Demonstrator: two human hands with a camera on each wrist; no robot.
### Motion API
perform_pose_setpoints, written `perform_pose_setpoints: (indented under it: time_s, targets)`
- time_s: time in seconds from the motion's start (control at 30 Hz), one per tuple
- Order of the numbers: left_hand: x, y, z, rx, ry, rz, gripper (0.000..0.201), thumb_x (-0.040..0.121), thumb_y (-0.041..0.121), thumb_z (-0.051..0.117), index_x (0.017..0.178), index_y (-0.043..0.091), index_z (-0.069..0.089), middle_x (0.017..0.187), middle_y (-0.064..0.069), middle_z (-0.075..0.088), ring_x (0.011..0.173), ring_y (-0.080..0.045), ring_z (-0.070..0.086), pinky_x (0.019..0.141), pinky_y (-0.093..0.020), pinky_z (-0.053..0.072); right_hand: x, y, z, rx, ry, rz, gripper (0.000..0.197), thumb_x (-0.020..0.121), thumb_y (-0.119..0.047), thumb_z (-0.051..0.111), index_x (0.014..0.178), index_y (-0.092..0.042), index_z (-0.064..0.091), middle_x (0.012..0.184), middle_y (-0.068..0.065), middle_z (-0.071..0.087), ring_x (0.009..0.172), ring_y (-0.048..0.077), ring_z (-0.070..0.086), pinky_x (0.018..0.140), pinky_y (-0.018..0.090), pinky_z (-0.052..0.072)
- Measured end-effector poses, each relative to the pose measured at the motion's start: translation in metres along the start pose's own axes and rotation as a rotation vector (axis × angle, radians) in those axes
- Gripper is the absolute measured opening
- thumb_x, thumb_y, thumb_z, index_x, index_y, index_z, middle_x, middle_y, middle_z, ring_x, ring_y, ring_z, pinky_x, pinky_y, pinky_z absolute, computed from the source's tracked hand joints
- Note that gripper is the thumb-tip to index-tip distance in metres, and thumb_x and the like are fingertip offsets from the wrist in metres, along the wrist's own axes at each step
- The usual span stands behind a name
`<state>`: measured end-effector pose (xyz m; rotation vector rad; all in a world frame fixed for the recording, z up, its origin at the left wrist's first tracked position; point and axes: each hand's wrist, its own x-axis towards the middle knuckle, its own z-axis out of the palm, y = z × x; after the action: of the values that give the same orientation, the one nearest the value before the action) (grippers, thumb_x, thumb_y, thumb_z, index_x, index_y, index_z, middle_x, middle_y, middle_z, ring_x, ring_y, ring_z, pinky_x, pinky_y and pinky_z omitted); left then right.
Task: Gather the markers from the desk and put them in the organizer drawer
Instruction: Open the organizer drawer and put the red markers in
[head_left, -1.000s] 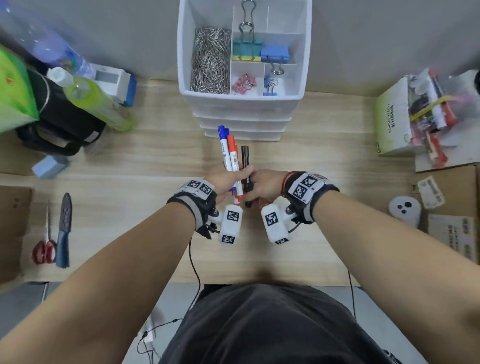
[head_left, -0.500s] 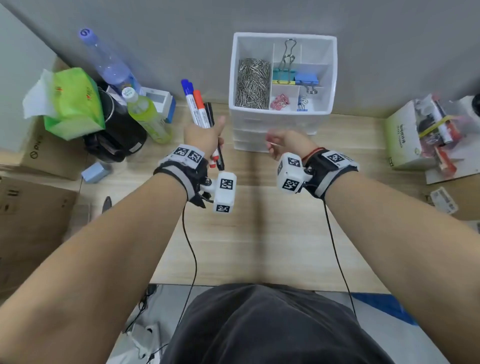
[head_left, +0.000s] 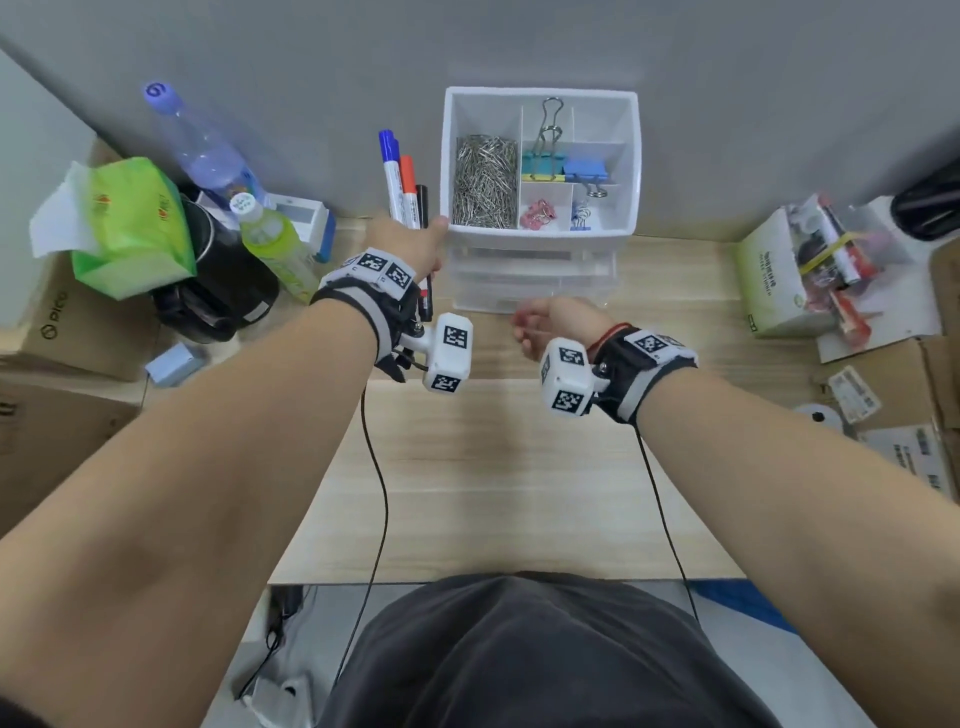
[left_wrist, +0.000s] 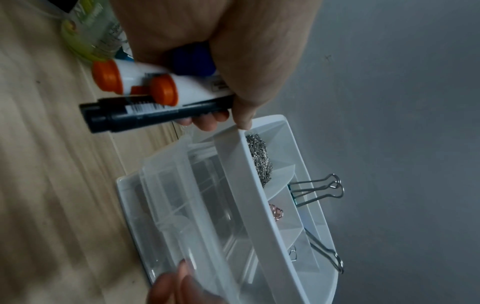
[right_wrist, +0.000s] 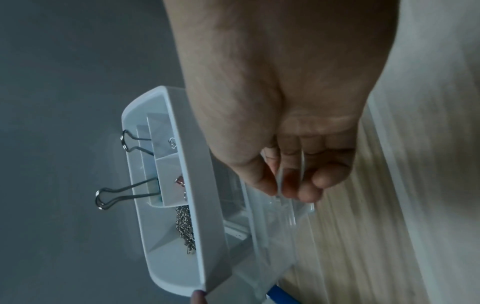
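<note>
My left hand (head_left: 410, 249) grips a bundle of markers (head_left: 402, 182), blue, red and black, pointing up beside the left side of the white organizer (head_left: 540, 231). In the left wrist view the markers (left_wrist: 155, 92) lie across my palm, and my thumb touches the organizer's rim (left_wrist: 249, 164). My right hand (head_left: 540, 325) is at the front of the lowest clear drawer (head_left: 535, 301). In the right wrist view its fingertips (right_wrist: 306, 193) pinch the drawer's clear handle (right_wrist: 288, 205), and the drawer stands a little way out.
The organizer's top tray holds paper clips (head_left: 485, 182) and binder clips (head_left: 566, 169). To the left stand a green tissue pack (head_left: 130, 223), two bottles (head_left: 270, 244) and a black container (head_left: 218, 286). A box of supplies (head_left: 779, 275) is at the right, and the grey wall is just behind.
My left hand carried the markers right, up to the organizer's left corner. My right hand dropped onto the lowest drawer's front and took hold of its handle.
</note>
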<state>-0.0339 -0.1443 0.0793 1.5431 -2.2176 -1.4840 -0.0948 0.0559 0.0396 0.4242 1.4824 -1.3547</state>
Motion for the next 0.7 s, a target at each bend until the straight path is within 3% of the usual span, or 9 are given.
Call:
perform_pose_setpoints:
  time_s: [0.1,0.17,0.23,0.3,0.37,0.43,0.53,0.7]
  targets:
    - [-0.002,-0.009,0.003,-0.028,-0.035,0.014,0.043,0.086,0.046,0.067,0.109,0.01,0.062,0.071,0.002,0.072,0.067,-0.01,0.071,0.068,-0.031,0.059,-0.02,-0.006,0.002,-0.347,-0.001,-0.016,0.012,0.094,-0.01,0.06,0.095,0.001,0.063,0.081,0.013,0.068,0.053,0.02,0.058,0.041,0.023,0.047]
    - [-0.005,-0.015,0.006,-0.024,-0.067,0.007,0.038,0.086,0.043,0.069,0.107,0.012,0.062,0.077,0.0,0.072,0.069,-0.009,0.07,0.062,-0.029,0.056,-0.028,-0.018,0.006,-0.65,0.05,-0.253,0.011,0.09,-0.012,0.064,0.084,-0.002,0.067,0.073,0.009,0.067,0.053,0.017,0.055,0.044,0.021,0.046]
    - [-0.007,-0.02,0.008,-0.032,-0.084,-0.006,0.04,0.086,0.042,0.07,0.11,0.011,0.061,0.079,-0.001,0.072,0.071,-0.009,0.07,0.06,-0.028,0.053,-0.031,-0.031,0.01,-0.857,0.147,-0.521,0.011,0.086,-0.019,0.067,0.08,-0.01,0.07,0.07,0.002,0.066,0.058,0.014,0.056,0.056,0.025,0.049]
    - [-0.009,-0.022,0.009,-0.055,-0.096,-0.004,0.042,0.085,0.04,0.072,0.112,0.01,0.06,0.081,-0.001,0.071,0.069,-0.009,0.07,0.059,-0.029,0.055,-0.031,-0.04,0.013,-1.06,0.205,-0.615,0.016,0.086,-0.025,0.068,0.092,-0.011,0.074,0.078,-0.001,0.066,0.076,0.016,0.061,0.075,0.029,0.052]
    - [-0.01,-0.024,0.01,-0.092,-0.106,0.012,0.042,0.085,0.034,0.073,0.114,0.008,0.06,0.082,-0.001,0.07,0.068,-0.01,0.07,0.063,-0.032,0.059,-0.027,-0.043,0.013,-1.29,0.204,-0.54,0.028,0.087,-0.032,0.066,0.096,-0.007,0.075,0.089,0.006,0.07,0.087,0.022,0.064,0.084,0.034,0.054]
    - [-0.011,-0.024,0.01,-0.111,-0.111,0.02,0.037,0.085,0.027,0.074,0.113,0.007,0.059,0.079,-0.001,0.067,0.066,-0.013,0.068,0.06,-0.031,0.057,-0.024,-0.043,0.011,-1.397,0.216,-0.49,0.035,0.088,-0.038,0.063,0.084,-0.005,0.074,0.08,0.009,0.069,0.081,0.027,0.065,0.077,0.035,0.055]
    - [-0.014,-0.025,0.009,-0.124,-0.124,0.011,0.033,0.085,0.025,0.074,0.109,0.006,0.06,0.07,-0.002,0.064,0.06,-0.013,0.065,0.054,-0.029,0.053,-0.023,-0.04,0.011,-1.442,0.214,-0.438,0.035,0.091,-0.039,0.057,0.074,-0.014,0.076,0.065,0.0,0.06,0.067,0.021,0.059,0.07,0.031,0.051]
    - [-0.024,-0.027,0.013,-0.168,-0.154,0.024,0.018,0.079,0.019,0.075,0.09,0.01,0.063,0.067,-0.004,0.068,0.06,-0.018,0.068,0.068,-0.042,0.06,-0.029,-0.037,0.017,-1.492,0.119,-0.359,0.03,0.09,-0.038,0.06,0.071,-0.021,0.077,0.064,-0.004,0.061,0.065,0.018,0.058,0.057,0.029,0.041]
